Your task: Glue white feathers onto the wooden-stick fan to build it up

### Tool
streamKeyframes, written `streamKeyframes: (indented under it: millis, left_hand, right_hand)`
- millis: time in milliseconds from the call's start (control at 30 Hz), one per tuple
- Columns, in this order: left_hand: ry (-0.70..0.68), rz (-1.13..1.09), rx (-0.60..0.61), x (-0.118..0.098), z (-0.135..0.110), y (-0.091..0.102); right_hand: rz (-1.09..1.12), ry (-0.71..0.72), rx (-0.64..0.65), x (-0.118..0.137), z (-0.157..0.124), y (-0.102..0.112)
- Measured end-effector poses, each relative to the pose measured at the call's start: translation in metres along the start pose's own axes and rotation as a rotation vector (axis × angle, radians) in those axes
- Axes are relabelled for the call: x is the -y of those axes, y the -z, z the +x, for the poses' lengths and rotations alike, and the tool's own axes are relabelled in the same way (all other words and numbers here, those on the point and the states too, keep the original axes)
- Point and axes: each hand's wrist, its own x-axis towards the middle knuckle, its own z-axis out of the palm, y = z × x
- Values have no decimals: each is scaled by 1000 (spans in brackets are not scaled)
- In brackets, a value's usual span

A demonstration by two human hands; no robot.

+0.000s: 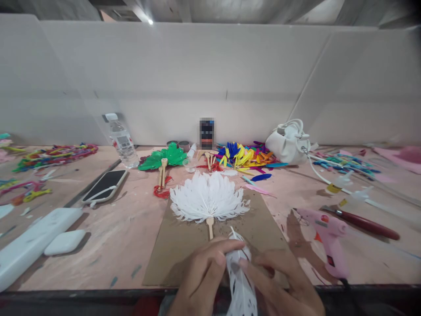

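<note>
Low in the head view, my left hand (204, 273) pinches a long white feather (243, 289) near its upper end, with thumb and forefinger on its left side. From the right, my right hand (284, 281) also grips the feather with bent fingers, its thumb against the vane. The feather hangs down past the bottom of the picture. Just beyond my hands, a white feather fan (210, 195) with a wooden handle lies on a brown board (164, 263). The handle's lower end is hidden behind my left hand.
A pink glue gun (329, 237) and a red-handled tool (368, 224) lie on the right. Behind are a green fan (167, 156), coloured feathers (246, 156) and a white bag (286, 147). A bottle (123, 142), phone (107, 184) and white box (36, 241) are left.
</note>
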Motion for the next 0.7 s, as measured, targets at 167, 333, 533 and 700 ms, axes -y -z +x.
streamKeyframes:
  millis: [167, 333, 533, 700]
  left_hand:
    - [-90, 97, -9, 2, 5, -6]
    - [-258, 518, -359, -3, 22, -11]
    - [-118, 1205, -265, -7, 48, -4]
    - [-94, 1245, -230, -3, 54, -7]
  right_hand:
    - [3, -11, -24, -5, 2, 1]
    - [-32, -284, -344, -18, -15, 2]
    - [126, -587, -785, -9, -6, -27]
    - [440, -683, -833, -5, 6, -13]
